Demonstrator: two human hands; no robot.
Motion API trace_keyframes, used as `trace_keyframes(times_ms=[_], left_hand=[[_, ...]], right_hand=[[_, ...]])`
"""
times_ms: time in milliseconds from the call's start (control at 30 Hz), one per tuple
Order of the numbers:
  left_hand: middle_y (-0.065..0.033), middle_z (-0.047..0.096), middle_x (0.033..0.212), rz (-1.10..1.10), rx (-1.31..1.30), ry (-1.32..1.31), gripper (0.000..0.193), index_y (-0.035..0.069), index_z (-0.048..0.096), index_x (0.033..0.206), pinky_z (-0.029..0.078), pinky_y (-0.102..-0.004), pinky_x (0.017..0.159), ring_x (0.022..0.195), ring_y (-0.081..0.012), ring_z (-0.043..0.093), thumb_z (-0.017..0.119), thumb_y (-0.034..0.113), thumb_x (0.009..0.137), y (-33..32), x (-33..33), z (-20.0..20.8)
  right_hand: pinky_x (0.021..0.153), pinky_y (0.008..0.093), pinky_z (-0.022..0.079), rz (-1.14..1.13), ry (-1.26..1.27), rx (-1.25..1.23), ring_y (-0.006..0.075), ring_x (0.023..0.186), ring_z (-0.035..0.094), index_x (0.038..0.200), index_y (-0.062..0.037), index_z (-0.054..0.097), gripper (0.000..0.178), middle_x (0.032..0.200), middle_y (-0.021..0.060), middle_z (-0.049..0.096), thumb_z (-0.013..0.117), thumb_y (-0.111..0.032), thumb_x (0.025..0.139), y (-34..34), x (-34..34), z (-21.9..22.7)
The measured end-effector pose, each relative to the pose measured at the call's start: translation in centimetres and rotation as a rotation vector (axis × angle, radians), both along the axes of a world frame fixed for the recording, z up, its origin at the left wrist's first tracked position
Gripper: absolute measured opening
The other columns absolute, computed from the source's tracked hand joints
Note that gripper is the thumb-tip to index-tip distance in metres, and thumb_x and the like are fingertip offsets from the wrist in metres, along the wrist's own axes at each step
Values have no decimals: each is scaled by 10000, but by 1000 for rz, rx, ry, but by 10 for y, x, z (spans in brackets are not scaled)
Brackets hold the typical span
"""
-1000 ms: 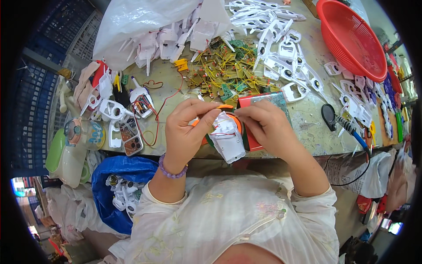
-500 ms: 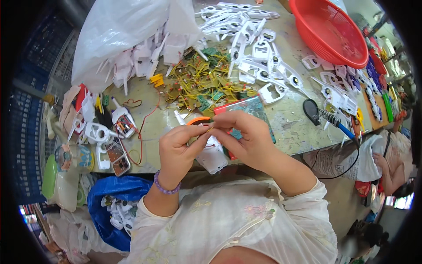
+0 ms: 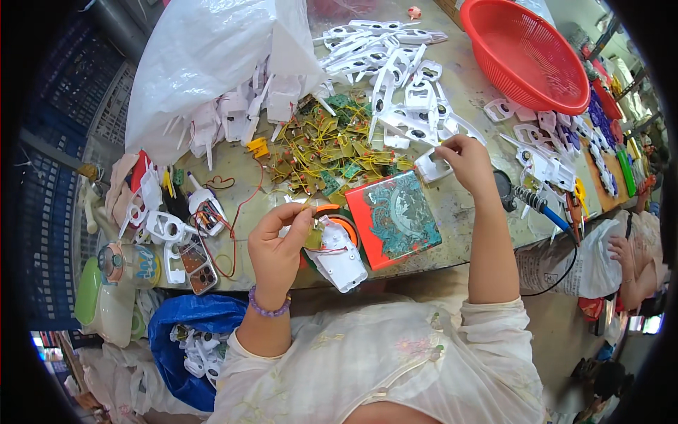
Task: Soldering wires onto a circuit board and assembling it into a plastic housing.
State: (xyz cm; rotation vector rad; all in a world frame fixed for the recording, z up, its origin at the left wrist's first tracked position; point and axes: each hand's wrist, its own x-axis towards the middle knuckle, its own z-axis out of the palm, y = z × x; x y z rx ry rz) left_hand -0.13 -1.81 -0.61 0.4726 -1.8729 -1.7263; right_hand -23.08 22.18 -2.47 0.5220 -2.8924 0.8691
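Observation:
My left hand (image 3: 277, 237) is closed in a pinch on a small circuit board (image 3: 314, 237) with a yellow wire. Just below the board, a white plastic housing (image 3: 341, 263) leans on an orange-and-dark round thing (image 3: 345, 225), with a thin red wire across its upper part. Farther right, my right hand (image 3: 466, 164) has its fingertips closed on the edge of a white plastic frame (image 3: 429, 168) at the near side of the frame heap. Between the hands lies a red box (image 3: 361, 233) with a teal patterned top.
Wired circuit boards (image 3: 325, 152) are heaped mid-table, beyond which lie white frames (image 3: 417, 92). A plastic bag (image 3: 212, 63) of white housings stands far left, a red basket (image 3: 526, 63) far right. A blue-handled soldering iron (image 3: 554, 218) rests right; a blue bag (image 3: 176, 371) sits lower left.
My hands have parted. The right one has moved away to the right and taken hold of a white frame; the left has stayed near the housing with the board.

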Motion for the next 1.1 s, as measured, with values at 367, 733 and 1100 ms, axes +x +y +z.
trace_keyframes(times_ms=[367, 733, 1100], left_hand=[[-38, 666, 759, -84, -536, 62, 107, 64, 698, 817, 448, -315, 699, 726, -199, 612, 718, 47, 713, 30, 2, 10], [-26, 687, 882, -281, -902, 83, 83, 79, 627, 713, 415, -378, 845, 909, -211, 639, 706, 90, 692, 59, -14, 17], [-27, 711, 858, -344, -893, -35, 60, 79, 626, 684, 391, -406, 883, 913, -206, 665, 684, 74, 701, 57, -15, 23]], right_hand=[[478, 283, 392, 480, 727, -371, 169, 528, 513, 760, -43, 630, 201, 659, 24, 571, 782, -18, 631, 2, 168, 11], [474, 304, 372, 503, 724, -355, 175, 565, 503, 817, -45, 630, 248, 697, 7, 539, 779, -63, 620, -9, 192, -13], [602, 189, 382, -326, 306, -1231, 65, 709, 472, 1171, -9, 421, 385, 832, 34, 512, 591, 64, 834, 85, 152, -28]])
